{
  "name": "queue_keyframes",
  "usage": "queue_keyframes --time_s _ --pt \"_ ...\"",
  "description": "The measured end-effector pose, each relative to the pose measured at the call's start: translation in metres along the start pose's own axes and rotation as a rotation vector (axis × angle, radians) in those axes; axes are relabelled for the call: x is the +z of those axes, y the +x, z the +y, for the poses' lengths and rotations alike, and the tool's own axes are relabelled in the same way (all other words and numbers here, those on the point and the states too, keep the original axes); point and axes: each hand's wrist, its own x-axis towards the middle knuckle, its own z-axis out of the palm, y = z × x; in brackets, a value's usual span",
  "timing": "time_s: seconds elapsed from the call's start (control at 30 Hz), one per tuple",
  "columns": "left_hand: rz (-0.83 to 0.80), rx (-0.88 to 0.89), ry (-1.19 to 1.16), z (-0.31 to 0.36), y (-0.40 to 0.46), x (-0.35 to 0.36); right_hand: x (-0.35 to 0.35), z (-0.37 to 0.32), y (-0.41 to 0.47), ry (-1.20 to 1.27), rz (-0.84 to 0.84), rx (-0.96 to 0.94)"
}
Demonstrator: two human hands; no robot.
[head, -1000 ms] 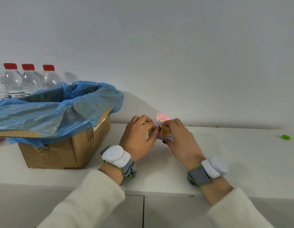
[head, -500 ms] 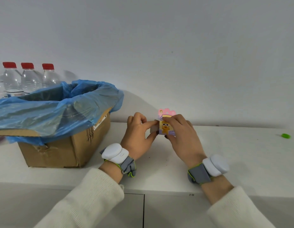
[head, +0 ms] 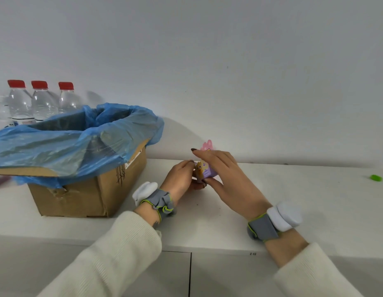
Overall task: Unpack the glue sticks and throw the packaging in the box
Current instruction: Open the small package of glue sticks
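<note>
A small purple glue stick package with a yellow cartoon figure and a pink top tab is held just above the white counter. My left hand grips its left end with the fingertips, wrist turned so the palm faces right. My right hand covers it from above and the right, thumb under it and forefinger stretched out over the top. The glue sticks inside are hidden. The cardboard box, lined with a blue plastic bag, stands to the left of my hands.
Three clear water bottles with red caps stand behind the box against the wall. A small green object lies at the far right of the white counter. Cabinet doors run below the counter's front edge.
The package has tilted and turned toward the left. My left wrist rotated so its grip shifted to the package's end, and my right forefinger has lifted and straightened over the top.
</note>
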Motion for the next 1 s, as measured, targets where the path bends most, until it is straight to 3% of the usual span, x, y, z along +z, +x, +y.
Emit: queue_keyframes --time_s 0.2,0.53,0.7,0.87,1.0 --pt "-0.094 -0.151 -0.232 0.0043 -0.0076 0.0029 -0.0034 -0.0056 0.0001 0.094 0.076 -0.062" --pt "-0.137 -0.215 -0.294 0.0058 -0.0096 0.0021 -0.0007 -0.0056 -0.0007 0.114 0.177 -0.045" --pt "-0.145 -0.251 -0.3 0.0054 -0.0103 0.0017 0.0023 -0.0029 -0.0018 0.112 0.116 -0.01" --pt "-0.141 -0.251 -0.264 0.0047 -0.0092 0.0018 0.0039 -0.002 -0.0008 0.143 0.176 0.007" --pt "-0.152 -0.26 -0.281 0.0038 -0.0078 0.0023 0.0018 -0.0002 -0.0023 0.17 0.135 0.148"
